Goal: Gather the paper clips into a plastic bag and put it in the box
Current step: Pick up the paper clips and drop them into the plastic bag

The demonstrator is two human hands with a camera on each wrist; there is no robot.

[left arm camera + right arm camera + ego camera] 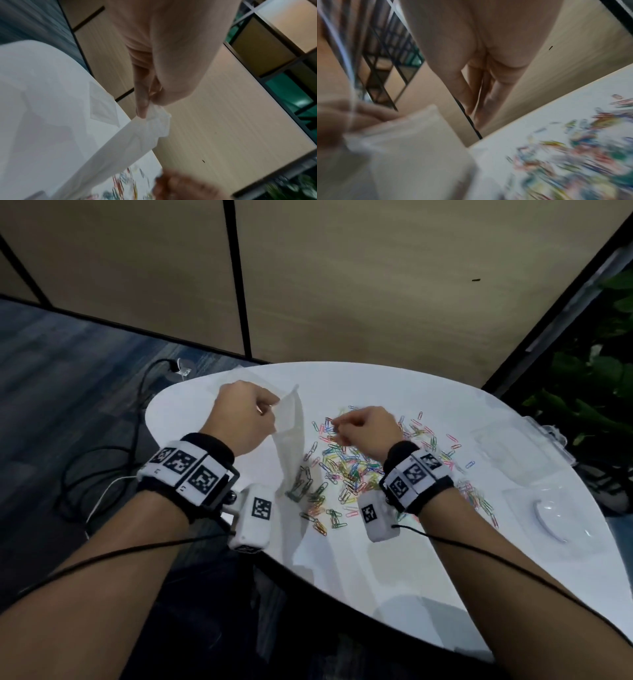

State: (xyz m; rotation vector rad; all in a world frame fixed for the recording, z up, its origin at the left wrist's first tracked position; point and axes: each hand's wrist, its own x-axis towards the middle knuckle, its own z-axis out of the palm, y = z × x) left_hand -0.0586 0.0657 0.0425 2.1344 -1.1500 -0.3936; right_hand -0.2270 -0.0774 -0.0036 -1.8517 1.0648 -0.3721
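Many coloured paper clips lie scattered on the white round table. My left hand pinches the top rim of a translucent plastic bag and holds it up; its lower end rests on the table with several clips inside. In the left wrist view the thumb and a finger squeeze the crumpled bag rim. My right hand hovers over the far side of the pile, just right of the bag. In the blurred right wrist view its fingers lie loosely together with nothing visible between them.
A clear plastic box sits at the table's right edge, with its clear lid nearer to me. Black cables trail on the carpet to the left. Wooden wall panels stand behind the table and green plants on the right.
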